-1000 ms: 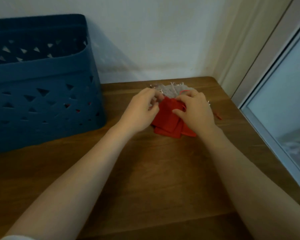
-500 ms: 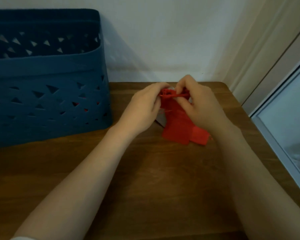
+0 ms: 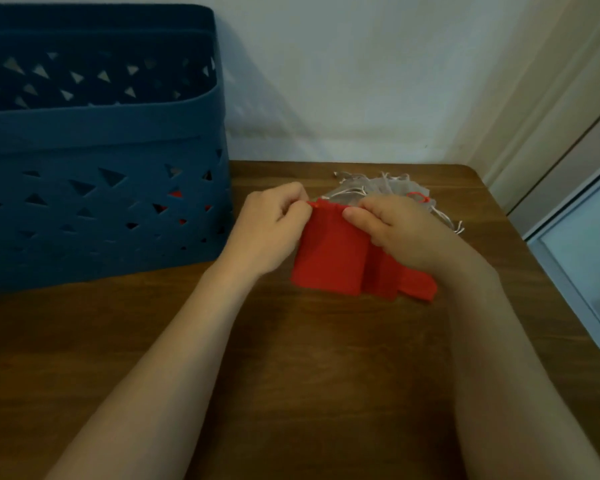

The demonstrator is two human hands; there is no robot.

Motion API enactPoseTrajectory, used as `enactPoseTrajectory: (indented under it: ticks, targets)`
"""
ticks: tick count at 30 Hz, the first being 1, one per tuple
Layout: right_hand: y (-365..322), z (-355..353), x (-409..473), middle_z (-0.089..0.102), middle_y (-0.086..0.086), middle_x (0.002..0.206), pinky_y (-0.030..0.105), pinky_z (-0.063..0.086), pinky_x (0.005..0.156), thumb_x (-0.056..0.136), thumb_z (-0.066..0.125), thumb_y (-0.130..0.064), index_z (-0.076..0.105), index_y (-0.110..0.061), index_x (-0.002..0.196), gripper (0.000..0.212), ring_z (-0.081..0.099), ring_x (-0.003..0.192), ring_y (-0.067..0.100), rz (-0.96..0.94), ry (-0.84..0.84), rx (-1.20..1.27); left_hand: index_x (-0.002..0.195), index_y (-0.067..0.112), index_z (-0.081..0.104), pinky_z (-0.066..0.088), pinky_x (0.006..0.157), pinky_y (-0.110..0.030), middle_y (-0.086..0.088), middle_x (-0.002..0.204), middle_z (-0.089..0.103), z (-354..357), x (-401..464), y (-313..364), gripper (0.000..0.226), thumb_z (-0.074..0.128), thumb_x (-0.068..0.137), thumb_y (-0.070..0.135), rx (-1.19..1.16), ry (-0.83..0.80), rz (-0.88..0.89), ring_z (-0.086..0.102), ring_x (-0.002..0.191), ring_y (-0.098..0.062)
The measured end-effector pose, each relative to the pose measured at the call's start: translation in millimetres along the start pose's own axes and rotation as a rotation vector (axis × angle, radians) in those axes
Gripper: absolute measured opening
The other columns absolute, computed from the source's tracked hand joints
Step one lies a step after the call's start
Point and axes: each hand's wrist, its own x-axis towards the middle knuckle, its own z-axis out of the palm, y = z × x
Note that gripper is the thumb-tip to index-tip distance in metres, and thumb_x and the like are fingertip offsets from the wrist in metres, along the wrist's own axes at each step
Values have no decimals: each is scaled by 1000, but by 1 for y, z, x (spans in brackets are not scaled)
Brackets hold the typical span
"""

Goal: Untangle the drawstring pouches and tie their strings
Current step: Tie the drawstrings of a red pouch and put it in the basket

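A red drawstring pouch (image 3: 329,258) lies on the wooden table (image 3: 291,375) between my hands. My left hand (image 3: 271,230) pinches its top left corner at the drawstring. My right hand (image 3: 399,230) pinches the top right edge, thumb on the hem. More red pouches (image 3: 413,285) lie partly under my right hand. Behind them sits a pile of grey pouches (image 3: 381,187) with white strings, and one red string loop (image 3: 418,196) shows on it.
A large dark blue perforated basket (image 3: 97,168) stands at the left against the wall, with something red visible through its holes. The table's right edge runs beside a window frame (image 3: 568,271). The white wall stands just behind the pouches.
The red pouch, lifted and bunched between my fingers half a second ago, now lies flatter on the table with its top stretched between both hands. My hands have moved apart.
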Motion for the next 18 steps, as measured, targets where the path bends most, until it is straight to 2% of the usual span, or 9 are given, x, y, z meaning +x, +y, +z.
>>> enactPoseTrajectory:
  ticks: [2,5,8,11,13,16,17,18]
  targets:
    - [1,-3,-3,45,0,63,32,33,61,96,43,-33,48,-9,71,35,42,57,11,20,-67,-14,54,28,43,29,50,-24,14,47,39,-1,0,-1,33,39,87,27,-145,-27,-67,37,47,-2]
    - [4,-4,-6,42,-3,66,31,33,62,97,42,-30,42,-14,72,30,40,59,10,53,-168,50,59,25,44,29,50,-25,14,49,39,1,0,-2,38,40,97,24,-345,-14,-123,34,48,-4]
    - [7,-6,-6,43,-8,58,16,32,54,97,43,-29,46,-14,65,36,44,53,2,15,-47,35,64,15,43,33,50,-21,8,54,41,5,-2,3,35,43,99,18,-464,47,-101,37,50,-8]
    - [15,-9,-7,37,-3,50,19,28,50,95,47,-34,42,-14,55,45,35,44,4,24,76,150,59,17,44,38,57,-23,6,51,45,3,0,2,38,47,96,20,-600,138,-172,42,53,-10]
    - [16,-8,-9,45,1,56,23,32,52,94,48,-39,45,-17,53,47,39,52,10,61,120,481,62,14,47,39,56,-23,7,53,48,2,0,2,34,49,95,20,-742,145,-250,46,55,-10]
    - [11,-1,-8,56,-4,63,18,36,50,87,52,-36,48,-21,45,44,48,64,10,102,153,1413,60,11,56,36,41,-14,4,64,58,0,2,3,32,51,91,19,-1153,111,-353,50,53,-5]
    - [7,2,-7,60,-5,70,18,37,50,86,50,-34,49,-20,44,44,50,67,10,105,170,1621,56,10,52,33,38,-12,5,64,62,-1,3,4,35,50,89,20,-1291,89,-374,50,50,-3]
    - [4,5,-5,65,-5,81,18,39,53,87,47,-34,49,-20,44,45,52,70,9,126,206,1712,52,11,48,31,35,-11,4,63,65,-2,3,4,37,49,86,22,-1393,71,-391,50,47,-3]
